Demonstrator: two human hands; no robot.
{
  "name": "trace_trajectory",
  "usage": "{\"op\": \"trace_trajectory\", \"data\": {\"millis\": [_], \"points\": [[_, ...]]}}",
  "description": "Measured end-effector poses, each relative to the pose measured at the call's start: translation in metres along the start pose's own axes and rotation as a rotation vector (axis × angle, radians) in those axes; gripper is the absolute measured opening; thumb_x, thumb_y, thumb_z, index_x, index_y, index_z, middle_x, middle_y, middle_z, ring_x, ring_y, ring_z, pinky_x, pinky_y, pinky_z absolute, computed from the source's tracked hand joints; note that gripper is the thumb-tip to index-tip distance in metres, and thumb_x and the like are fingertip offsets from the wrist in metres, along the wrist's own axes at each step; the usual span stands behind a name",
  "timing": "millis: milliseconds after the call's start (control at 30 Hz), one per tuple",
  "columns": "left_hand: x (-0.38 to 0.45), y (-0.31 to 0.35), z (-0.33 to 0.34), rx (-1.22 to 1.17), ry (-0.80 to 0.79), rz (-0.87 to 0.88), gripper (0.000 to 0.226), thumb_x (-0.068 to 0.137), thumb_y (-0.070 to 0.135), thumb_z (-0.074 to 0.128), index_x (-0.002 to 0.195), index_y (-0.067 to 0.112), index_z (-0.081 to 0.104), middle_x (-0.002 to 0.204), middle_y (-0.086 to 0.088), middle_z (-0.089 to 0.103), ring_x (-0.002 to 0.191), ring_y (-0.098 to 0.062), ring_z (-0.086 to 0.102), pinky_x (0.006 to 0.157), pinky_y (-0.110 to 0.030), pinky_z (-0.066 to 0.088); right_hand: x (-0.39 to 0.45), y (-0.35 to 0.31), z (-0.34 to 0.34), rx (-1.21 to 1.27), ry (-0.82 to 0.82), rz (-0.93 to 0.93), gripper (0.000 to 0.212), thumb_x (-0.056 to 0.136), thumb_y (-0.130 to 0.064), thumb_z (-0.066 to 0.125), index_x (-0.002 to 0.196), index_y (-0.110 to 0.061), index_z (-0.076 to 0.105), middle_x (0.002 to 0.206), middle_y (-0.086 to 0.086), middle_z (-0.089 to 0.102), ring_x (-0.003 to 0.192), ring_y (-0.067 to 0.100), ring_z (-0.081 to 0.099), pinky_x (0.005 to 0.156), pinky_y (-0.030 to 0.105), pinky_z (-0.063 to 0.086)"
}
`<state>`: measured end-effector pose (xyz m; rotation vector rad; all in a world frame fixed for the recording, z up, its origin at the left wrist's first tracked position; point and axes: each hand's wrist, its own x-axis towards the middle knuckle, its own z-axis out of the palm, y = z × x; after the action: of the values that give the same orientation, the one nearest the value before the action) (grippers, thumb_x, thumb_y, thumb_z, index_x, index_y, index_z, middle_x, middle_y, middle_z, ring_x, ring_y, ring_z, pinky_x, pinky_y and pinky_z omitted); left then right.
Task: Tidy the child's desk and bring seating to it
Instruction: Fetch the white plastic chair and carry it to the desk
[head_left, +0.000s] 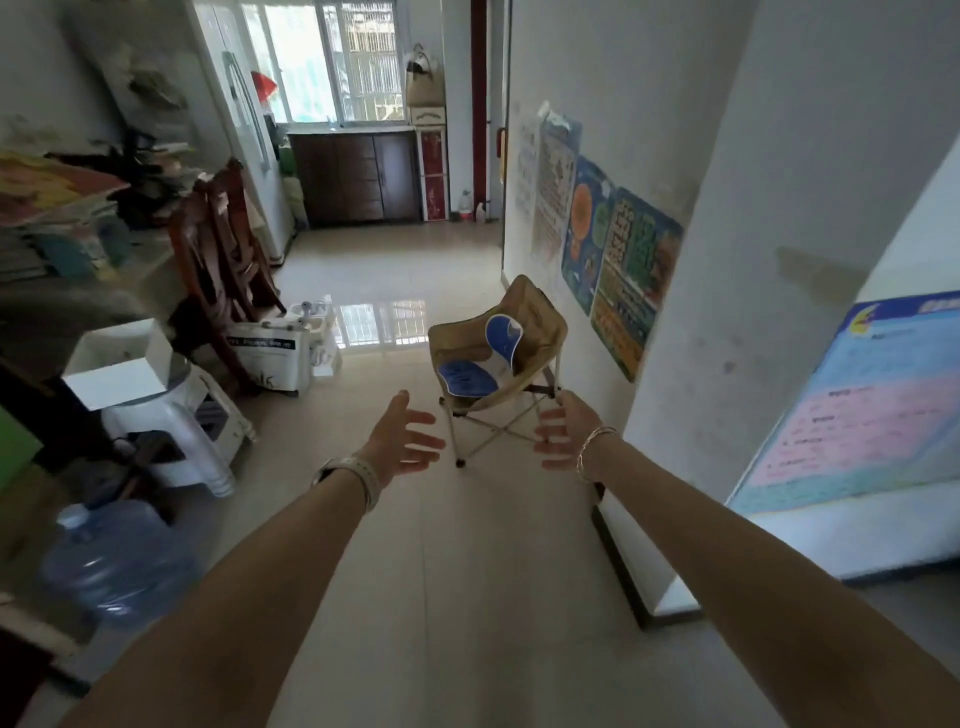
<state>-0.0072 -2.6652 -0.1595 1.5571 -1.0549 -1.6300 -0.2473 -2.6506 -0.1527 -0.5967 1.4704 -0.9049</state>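
At the far left a blue water jug (111, 558) lies on the floor below a white plastic stool (179, 423) that carries a white box (122, 366), and behind them dark wooden chairs (223, 270) lean beside a table piled with books (52, 200). Both bare arms reach forward over the pale tiled floor (467, 597). The left hand (402, 436), with a watch (358, 475) on its wrist, is spread wide, palm turned inward, fingers straight and holding nothing. Just beyond and between the two hands stands the small folding chair (501, 343), tan fabric on a crossed metal frame, with a blue and white seat pad (480, 364) lying in it; it sits on the floor close against the right-hand wall, touched by neither hand. The right hand (563, 431), bangles (597, 449) at the wrist, is likewise open wide with relaxed fingers and empty. Posters (618, 270) hang on the wall behind the chair, and another poster (862, 405) hangs at the far right.
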Motion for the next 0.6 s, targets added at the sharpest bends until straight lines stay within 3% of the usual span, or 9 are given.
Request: {"op": "trace_trajectory", "data": {"millis": [267,367,433,500,600], "points": [[0.242,0.111,0.023,0.002,0.013,-0.025,0.066,0.096,0.060,0.023,0.117,0.008,0.058,0.100,-0.017,0.065,0.079,-0.027,0.061,0.072,-0.031,0.048,0.226,-0.131,0.003,-0.008,-0.004,0.015,0.043,0.096,-0.045,0.036,0.102,-0.009,0.059,0.099,0.011,0.063,0.083,0.028,0.060,0.080,0.041,0.049],[0.342,0.148,0.030,-0.038,-0.002,-0.061,0.054,0.097,0.051,0.029,0.110,0.007,0.056,0.104,-0.018,0.061,0.074,-0.024,0.057,0.063,-0.030,0.046,0.324,-0.182,0.009,0.001,0.011,0.007,0.043,0.099,-0.041,0.030,0.096,-0.008,0.057,0.110,0.012,0.058,0.092,0.030,0.057,0.092,0.045,0.046],[0.412,0.185,0.031,-0.019,-0.013,-0.078,0.053,0.098,0.051,0.027,0.104,0.008,0.056,0.091,-0.016,0.061,0.070,-0.023,0.055,0.060,-0.029,0.045,0.383,-0.225,0.013,0.022,0.025,-0.002,0.042,0.101,-0.037,0.024,0.078,-0.012,0.047,0.096,0.011,0.052,0.078,0.027,0.052,0.085,0.040,0.045],[0.471,0.227,0.034,-0.038,-0.014,-0.051,0.057,0.099,0.053,0.023,0.105,0.006,0.055,0.081,-0.014,0.058,0.068,-0.023,0.053,0.060,-0.028,0.044,0.431,-0.270,0.015,0.020,0.061,-0.032,0.041,0.102,-0.036,0.025,0.073,-0.014,0.043,0.079,0.008,0.048,0.067,0.022,0.048,0.075,0.035,0.043],[0.560,0.286,0.044,-0.053,-0.019,-0.059,0.064,0.100,0.050,0.023,0.126,-0.001,0.051,0.100,-0.019,0.061,0.081,-0.028,0.056,0.066,-0.030,0.045,0.517,-0.328,0.009,0.042,0.167,-0.070,0.036,0.100,-0.032,0.035,0.071,-0.015,0.047,0.074,0.006,0.048,0.070,0.021,0.048,0.068,0.028,0.043]]}}
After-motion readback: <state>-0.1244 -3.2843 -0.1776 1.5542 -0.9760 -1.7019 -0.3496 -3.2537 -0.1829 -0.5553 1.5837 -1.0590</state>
